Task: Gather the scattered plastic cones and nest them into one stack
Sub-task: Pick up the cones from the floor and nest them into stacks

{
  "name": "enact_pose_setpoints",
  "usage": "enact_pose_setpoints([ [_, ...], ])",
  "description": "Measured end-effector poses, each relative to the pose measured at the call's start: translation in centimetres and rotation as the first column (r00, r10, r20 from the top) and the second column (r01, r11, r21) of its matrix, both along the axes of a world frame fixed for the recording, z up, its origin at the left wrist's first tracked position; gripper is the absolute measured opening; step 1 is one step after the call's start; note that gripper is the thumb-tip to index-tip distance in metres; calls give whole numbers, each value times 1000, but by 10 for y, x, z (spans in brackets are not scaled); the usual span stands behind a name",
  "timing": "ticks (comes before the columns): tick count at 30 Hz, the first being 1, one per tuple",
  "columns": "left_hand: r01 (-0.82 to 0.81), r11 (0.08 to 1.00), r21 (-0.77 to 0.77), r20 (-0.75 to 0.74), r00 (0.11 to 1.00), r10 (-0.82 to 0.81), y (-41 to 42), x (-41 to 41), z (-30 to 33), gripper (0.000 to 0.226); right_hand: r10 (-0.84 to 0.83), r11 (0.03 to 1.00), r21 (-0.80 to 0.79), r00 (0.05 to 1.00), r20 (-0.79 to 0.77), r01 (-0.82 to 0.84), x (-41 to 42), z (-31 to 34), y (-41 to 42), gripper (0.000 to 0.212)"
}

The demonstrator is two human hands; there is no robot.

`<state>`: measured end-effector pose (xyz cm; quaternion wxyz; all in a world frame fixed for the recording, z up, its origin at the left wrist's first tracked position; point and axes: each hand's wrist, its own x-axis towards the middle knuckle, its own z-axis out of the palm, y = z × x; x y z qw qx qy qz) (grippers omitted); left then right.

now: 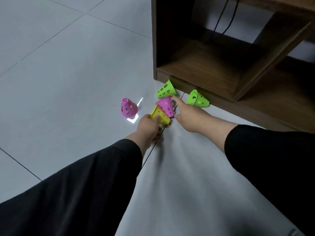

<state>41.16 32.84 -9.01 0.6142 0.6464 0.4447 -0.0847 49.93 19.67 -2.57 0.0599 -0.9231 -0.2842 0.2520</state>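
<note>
While both black-sleeved arms reach down over a grey tiled floor (59, 82), the left hand (148, 127) has its grip closed around a yellow cone (160, 114), fingers wrapped near the narrow end with the thumb on its side. That yellow cone lies tilted, its wide rim touching a pink cone (167, 105) lying on its side just beyond it. The right hand (190, 116) is spread, its grip open: the index finger stretches along the upper edge of this pink cone and the thumb sits near its lower rim, holding nothing.

A second pink cone (128, 107) stands upright, narrow end up, to the left and apart from the cluster, beside a bright patch of reflected light on the tile. One green cone (166, 90) lies on its side just behind the central pink one, close to the base of a dark wooden cabinet (204, 68). Another green cone (197, 99) lies on its side farther right, against the cabinet's plinth. Black cables (223, 19) hang inside the open cabinet compartment. All cones are perforated with holes; no readable brand, label or lettering shows on them.
</note>
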Motion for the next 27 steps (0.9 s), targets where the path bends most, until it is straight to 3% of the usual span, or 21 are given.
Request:
enact_pose_setpoints([
  [3, 35, 998, 53, 8, 999, -35, 3, -2, -5, 29, 42, 997, -70, 998, 56, -38, 8, -12, 23, 79],
  [8, 95, 987, 127, 39, 994, -101, 7, -16, -19, 45, 15, 996, -87, 998, 63, -10, 9, -19, 42, 74],
  [12, 64, 986, 154, 58, 996, -74, 9, -25, -15, 64, -40, 998, -58, 999, 19, 41, 6, -30, 34, 38],
  [14, 40, 987, 154, 89, 995, -54, 7, -29, -10, 68, -42, 996, -76, 999, -18, 41, -4, -41, 16, 37],
  [17, 22, 985, 172, 149, 988, -48, -3, -35, 6, 59, -116, 987, 107, 993, -8, 116, -23, -39, -18, 34],
  [21, 108, 953, 283, 270, 945, -187, -34, -35, 35, 42, -272, 862, 433, 961, -43, 263, -38, 0, -70, 31],
  [24, 209, 932, 297, 357, 881, -311, -74, -34, 67, 46, -349, 789, 511, 933, -85, 342, -47, 51, -124, 31],
  [27, 331, 903, 274, 456, 782, -425, -131, -42, 109, 61, -435, 740, 566, 900, -10, 364, -65, 113, -196, 32],
])
